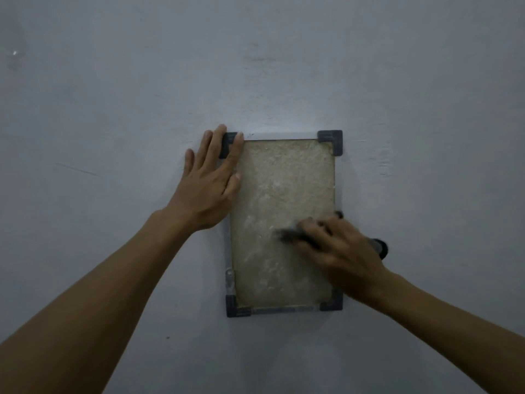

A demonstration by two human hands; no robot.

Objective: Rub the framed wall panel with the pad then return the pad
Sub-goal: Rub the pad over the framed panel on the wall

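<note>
On the grey wall [113,109], my left hand [211,180], fingers flat, steadies the panel [284,180] top-left corner; my right hand [338,248] clamps the pad [287,236]. I should press evenly, covering every corner.

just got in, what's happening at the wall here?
A person is rubbing a framed panel mounted on a grey wall. The right hand grips a dark pad and presses it against the lower right part of the panel's rough beige face; the hand is blurred, so it seems to be mid-stroke. The left hand lies flat, fingers straight, over the frame's top left corner, apparently steadying it. The pad has not been put back yet.
</note>
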